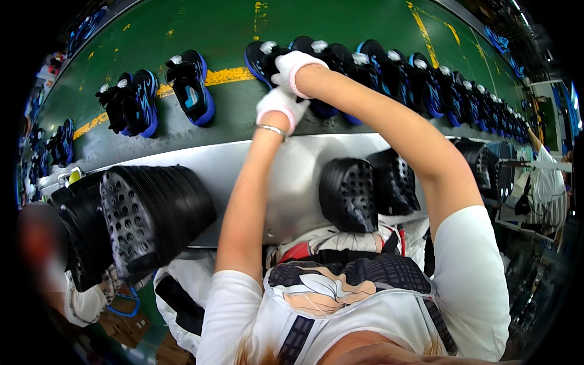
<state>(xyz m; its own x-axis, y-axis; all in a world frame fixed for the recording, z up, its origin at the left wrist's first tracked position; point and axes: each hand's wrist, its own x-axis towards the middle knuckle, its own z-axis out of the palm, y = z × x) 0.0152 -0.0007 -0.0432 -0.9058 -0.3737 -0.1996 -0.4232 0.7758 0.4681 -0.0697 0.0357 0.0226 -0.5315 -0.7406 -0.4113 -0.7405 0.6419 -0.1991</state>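
A green worktop [213,30] with worn yellow lines [228,75] curves across the scene. Nearer the wearer is a shiny metal ledge [292,176], carrying black stacks [167,201] of ridged, sole-shaped pieces with dimpled faces. At far right stands a person [547,182] in a white top; at lower left, another person's white sleeve [85,304] shows near brown cartons [125,325]. Black sports shoes [429,85] with bright blue soles and blue markings stand in a long row to the right; further left, 1 shoe [191,88] stands apart. The shoe [258,61] by the hands is on the worktop at the row's left end, black with a blue sole edge and a white wad [267,47] at its top. The left hand [285,106] and right hand [294,70], both white-gloved, meet just beside it; whether their fingers grip anything cannot be told.
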